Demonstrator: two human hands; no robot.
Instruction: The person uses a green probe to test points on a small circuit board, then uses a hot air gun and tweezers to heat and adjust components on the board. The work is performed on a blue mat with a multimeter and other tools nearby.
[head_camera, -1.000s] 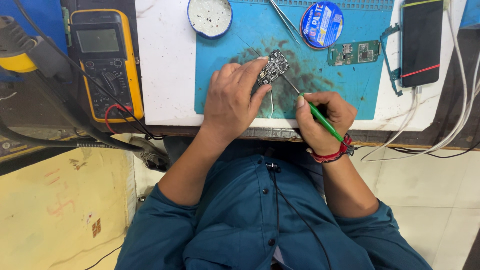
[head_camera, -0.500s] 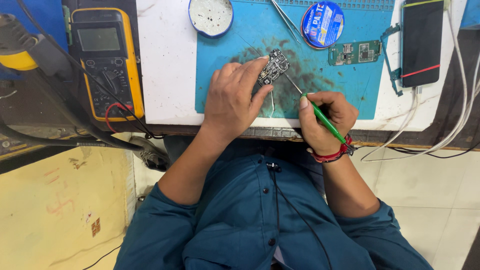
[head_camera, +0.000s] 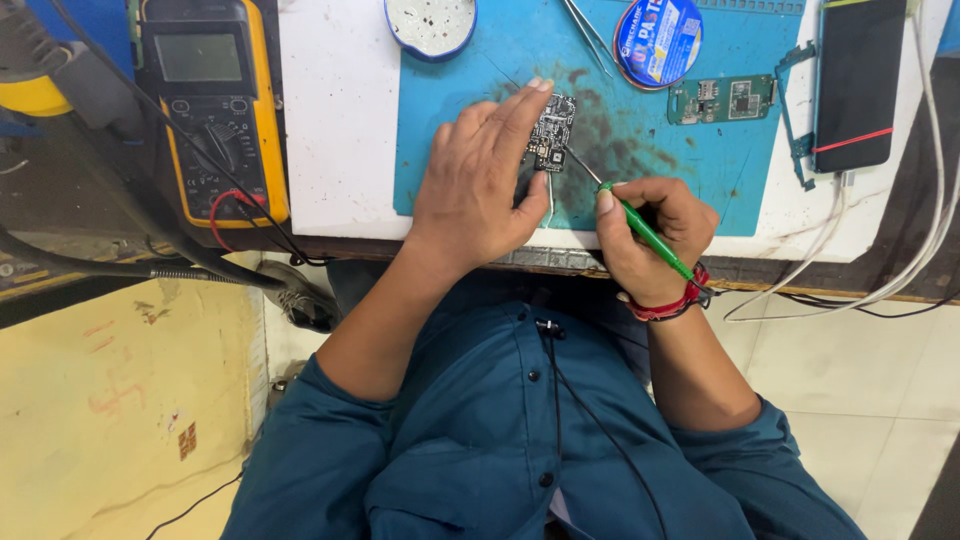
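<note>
A small dark circuit board (head_camera: 552, 130) lies on the blue work mat (head_camera: 690, 175). My left hand (head_camera: 485, 180) presses on it, fingers along its left side and thumb below it. My right hand (head_camera: 655, 235) grips a green-handled tool (head_camera: 648, 235) like a pen. The tool's thin metal tip (head_camera: 580, 165) touches the lower right edge of the board. A red band sits on my right wrist.
A yellow multimeter (head_camera: 210, 110) with red and black leads lies at the left. At the back are a round white dish (head_camera: 430, 25), tweezers (head_camera: 590, 30), a round blue tin (head_camera: 658, 40) and a green circuit board (head_camera: 722, 100). A dark phone (head_camera: 860, 80) with white cables lies at the right.
Both hands stay on the board and the tool. The view has shifted only slightly.
</note>
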